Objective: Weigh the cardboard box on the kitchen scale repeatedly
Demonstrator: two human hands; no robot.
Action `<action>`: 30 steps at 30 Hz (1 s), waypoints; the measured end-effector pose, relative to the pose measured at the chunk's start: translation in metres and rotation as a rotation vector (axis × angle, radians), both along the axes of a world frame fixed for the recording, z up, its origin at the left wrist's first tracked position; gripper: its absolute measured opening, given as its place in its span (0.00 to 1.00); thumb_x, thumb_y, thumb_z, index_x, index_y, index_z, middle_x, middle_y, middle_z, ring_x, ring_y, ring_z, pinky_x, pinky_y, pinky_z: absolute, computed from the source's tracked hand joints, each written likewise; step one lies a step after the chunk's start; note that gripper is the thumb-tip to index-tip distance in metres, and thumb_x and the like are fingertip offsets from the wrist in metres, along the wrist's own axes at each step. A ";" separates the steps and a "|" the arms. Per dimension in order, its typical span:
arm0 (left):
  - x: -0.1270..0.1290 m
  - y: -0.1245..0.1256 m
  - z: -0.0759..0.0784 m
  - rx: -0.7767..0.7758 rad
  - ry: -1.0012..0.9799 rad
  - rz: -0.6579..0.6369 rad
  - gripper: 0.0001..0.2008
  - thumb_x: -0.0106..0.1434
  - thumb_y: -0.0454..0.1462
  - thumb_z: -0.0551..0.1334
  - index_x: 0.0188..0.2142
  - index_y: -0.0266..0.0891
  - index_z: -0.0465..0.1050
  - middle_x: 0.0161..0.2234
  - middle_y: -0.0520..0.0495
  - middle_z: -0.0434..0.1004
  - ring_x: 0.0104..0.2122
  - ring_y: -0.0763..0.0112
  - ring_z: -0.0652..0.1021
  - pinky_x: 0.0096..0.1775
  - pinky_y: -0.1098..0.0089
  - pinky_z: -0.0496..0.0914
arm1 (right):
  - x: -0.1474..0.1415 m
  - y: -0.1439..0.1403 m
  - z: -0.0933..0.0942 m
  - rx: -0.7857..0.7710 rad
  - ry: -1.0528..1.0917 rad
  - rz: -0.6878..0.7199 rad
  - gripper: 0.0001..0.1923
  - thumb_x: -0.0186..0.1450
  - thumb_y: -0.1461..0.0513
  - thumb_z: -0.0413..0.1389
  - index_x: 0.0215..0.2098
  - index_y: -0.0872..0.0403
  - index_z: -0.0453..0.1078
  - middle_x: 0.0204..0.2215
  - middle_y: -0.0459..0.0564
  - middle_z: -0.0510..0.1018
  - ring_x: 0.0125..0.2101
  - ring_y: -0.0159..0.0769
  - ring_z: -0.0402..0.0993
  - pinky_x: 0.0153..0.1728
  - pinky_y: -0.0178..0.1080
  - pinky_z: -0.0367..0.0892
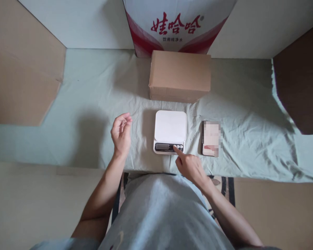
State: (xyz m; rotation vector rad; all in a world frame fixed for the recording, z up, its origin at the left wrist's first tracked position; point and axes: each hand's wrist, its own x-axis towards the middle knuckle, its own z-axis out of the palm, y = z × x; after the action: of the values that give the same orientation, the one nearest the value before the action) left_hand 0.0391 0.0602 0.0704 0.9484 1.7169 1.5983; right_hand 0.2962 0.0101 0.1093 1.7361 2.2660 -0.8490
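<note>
white plastic kitchen scale (170,131) sits flat on a pale green cloth (94,104), straight in front of the person. the right hand (190,166) is curled, its index finger stretched out with the tip on the buttons at the scale's front edge. the left hand (121,133) hovers to the left of the scale, empty, fingers loosely bent, touching nothing. just right of the scale lies a small blurred card (211,139). behind the scale rests a closed brown cardboard box (179,75), and behind that a red and white carton (177,24).
</note>
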 end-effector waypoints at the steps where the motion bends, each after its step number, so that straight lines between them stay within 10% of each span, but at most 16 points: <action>1: -0.001 0.000 0.000 -0.001 0.013 -0.004 0.11 0.60 0.39 0.62 0.42 0.43 0.74 0.38 0.49 0.78 0.40 0.71 0.79 0.49 0.66 0.74 | 0.006 0.004 0.003 -0.024 0.103 -0.074 0.25 0.64 0.64 0.45 0.56 0.55 0.71 0.18 0.50 0.79 0.17 0.32 0.70 0.21 0.33 0.55; 7: -0.006 0.042 0.005 -0.012 0.142 -0.159 0.12 0.63 0.41 0.59 0.45 0.44 0.75 0.49 0.46 0.79 0.48 0.66 0.79 0.54 0.62 0.72 | 0.053 0.086 -0.011 0.357 0.772 -0.718 0.18 0.62 0.57 0.51 0.46 0.54 0.75 0.28 0.47 0.78 0.27 0.30 0.73 0.31 0.35 0.69; 15: 0.011 0.139 0.001 -0.084 0.082 -0.245 0.24 0.61 0.48 0.63 0.53 0.39 0.72 0.59 0.38 0.72 0.63 0.57 0.68 0.66 0.58 0.56 | 0.058 0.216 -0.044 0.534 0.848 -0.812 0.26 0.63 0.50 0.49 0.54 0.54 0.68 0.54 0.56 0.74 0.54 0.44 0.71 0.55 0.53 0.66; 21: 0.015 0.137 0.001 -0.082 0.106 -0.273 0.25 0.62 0.48 0.63 0.54 0.37 0.70 0.59 0.37 0.72 0.62 0.57 0.70 0.65 0.58 0.59 | 0.045 0.138 -0.023 0.746 0.644 -0.709 0.22 0.62 0.57 0.51 0.53 0.54 0.70 0.45 0.55 0.77 0.43 0.39 0.74 0.47 0.46 0.71; 26: 0.013 0.131 -0.004 -0.040 0.091 -0.308 0.27 0.61 0.51 0.62 0.54 0.40 0.70 0.60 0.39 0.71 0.63 0.56 0.68 0.66 0.56 0.57 | 0.028 0.019 -0.015 0.197 0.332 -0.097 0.21 0.65 0.62 0.46 0.52 0.53 0.74 0.28 0.51 0.83 0.23 0.33 0.75 0.27 0.35 0.66; 30: 0.013 0.121 -0.004 -0.015 0.084 -0.295 0.26 0.62 0.51 0.61 0.55 0.43 0.69 0.61 0.41 0.69 0.65 0.56 0.65 0.66 0.55 0.57 | 0.015 -0.011 -0.023 0.132 0.047 0.092 0.26 0.66 0.64 0.43 0.60 0.54 0.66 0.23 0.51 0.82 0.20 0.32 0.73 0.23 0.34 0.57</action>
State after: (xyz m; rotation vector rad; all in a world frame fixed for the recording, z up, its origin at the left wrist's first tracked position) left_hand 0.0517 0.1811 0.0662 1.2141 1.5559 1.3688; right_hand 0.3107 -0.0011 0.0866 1.6643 2.4637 -0.7458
